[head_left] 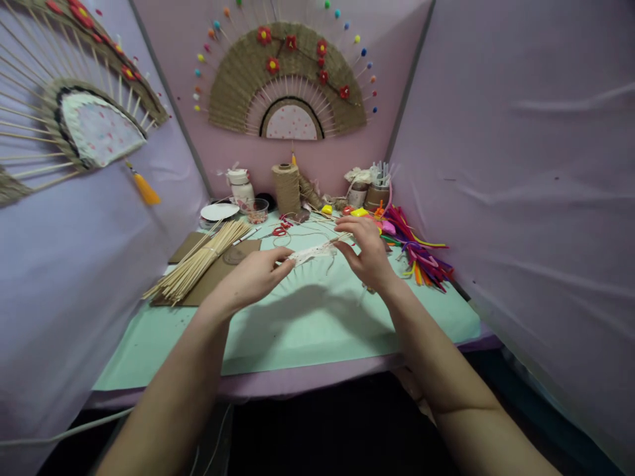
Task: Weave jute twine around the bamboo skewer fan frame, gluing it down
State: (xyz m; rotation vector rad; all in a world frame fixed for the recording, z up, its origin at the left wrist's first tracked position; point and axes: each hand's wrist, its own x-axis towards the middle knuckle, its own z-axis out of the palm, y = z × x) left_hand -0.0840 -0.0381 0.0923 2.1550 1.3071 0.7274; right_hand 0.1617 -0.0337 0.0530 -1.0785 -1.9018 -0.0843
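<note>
A small white spotted piece, which looks like cloth or paper, is stretched between my two hands above the table. My left hand pinches its left end between thumb and fingers. At the other end, my right hand has its thumb below and fingers above, closing around thin pale sticks that reach the piece. How the sticks join it is too small to tell. The hands' shadows fall on the pale green tabletop beneath.
Left of my hands, a bundle of thin wooden sticks lies on brown cardboard. Red scissors rest behind. A twine spool, white bottle and clear tub stand at the back. Colourful pipe cleaners lie right. Decorated fans hang on the walls.
</note>
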